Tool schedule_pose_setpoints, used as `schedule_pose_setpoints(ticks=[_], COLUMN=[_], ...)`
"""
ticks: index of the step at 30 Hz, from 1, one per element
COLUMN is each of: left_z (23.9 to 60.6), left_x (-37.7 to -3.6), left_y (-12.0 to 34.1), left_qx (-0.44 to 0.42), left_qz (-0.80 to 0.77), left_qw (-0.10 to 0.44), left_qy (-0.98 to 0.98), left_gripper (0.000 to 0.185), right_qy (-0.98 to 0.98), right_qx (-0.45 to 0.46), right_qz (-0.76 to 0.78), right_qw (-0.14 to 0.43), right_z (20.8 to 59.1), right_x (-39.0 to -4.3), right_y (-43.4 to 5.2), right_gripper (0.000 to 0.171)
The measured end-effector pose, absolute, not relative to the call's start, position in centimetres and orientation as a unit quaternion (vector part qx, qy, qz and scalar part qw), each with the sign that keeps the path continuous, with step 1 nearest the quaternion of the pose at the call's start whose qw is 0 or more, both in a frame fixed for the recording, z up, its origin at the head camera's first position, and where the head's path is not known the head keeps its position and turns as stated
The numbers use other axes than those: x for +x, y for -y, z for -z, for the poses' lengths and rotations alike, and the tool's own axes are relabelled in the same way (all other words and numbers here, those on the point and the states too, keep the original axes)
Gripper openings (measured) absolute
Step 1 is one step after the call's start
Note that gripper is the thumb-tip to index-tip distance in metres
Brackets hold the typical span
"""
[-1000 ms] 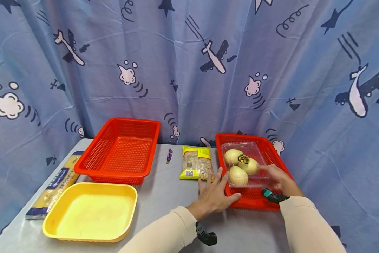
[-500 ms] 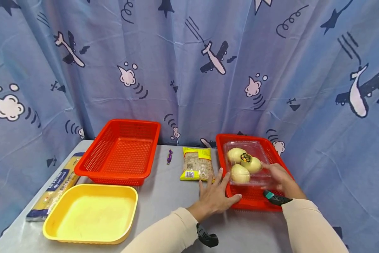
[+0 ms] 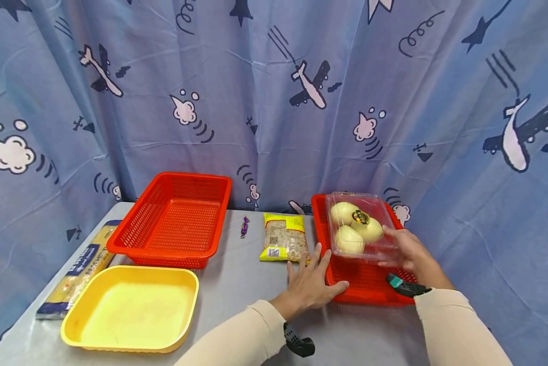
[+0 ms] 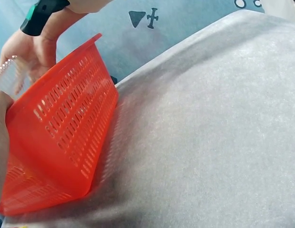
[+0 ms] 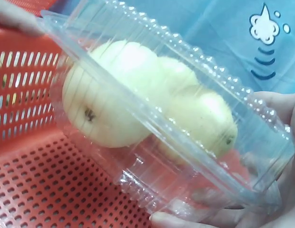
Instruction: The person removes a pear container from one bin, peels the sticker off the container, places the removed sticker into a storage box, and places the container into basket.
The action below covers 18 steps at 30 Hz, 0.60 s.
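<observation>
- Clamshell [image 3: 359, 225] of pale round fruit sits tilted above the right red basket [image 3: 360, 282], clear of its floor.
- Right hand [image 3: 408, 251] grips the clamshell's near right edge, fingers curled under it and thumb on the lid.
- Left hand [image 3: 311, 284] lies flat, fingers spread, on the grey table [image 3: 237, 284], thumb against the basket's near left corner.
- Yellow packet [image 3: 284, 236] lies just beyond the left fingertips.

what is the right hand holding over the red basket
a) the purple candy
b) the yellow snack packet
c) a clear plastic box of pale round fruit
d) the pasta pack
c: the right hand grips the clear plastic clamshell box of pale round fruit, tilted and lifted above the floor of the red plastic basket.
</observation>
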<state>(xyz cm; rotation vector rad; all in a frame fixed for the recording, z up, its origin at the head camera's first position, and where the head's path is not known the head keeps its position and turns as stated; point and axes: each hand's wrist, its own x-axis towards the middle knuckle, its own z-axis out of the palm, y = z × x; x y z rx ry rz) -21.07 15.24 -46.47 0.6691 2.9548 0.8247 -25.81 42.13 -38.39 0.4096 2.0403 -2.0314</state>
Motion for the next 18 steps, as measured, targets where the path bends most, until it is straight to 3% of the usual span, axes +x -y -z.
schedule_pose_setpoints(ticks=[18], left_z=[46.4], left_x=[-21.0], left_y=[-15.1], left_qx=[0.218], left_qz=[-0.263], left_qw=[0.005], left_qy=[-0.94], left_gripper=[0.087], right_qy=[-0.649], right_qx=[0.12], right_qz=[0.74], right_qw=[0.129], right_z=[35.0], right_x=[-24.1], right_y=[-41.3], right_gripper=[0.029])
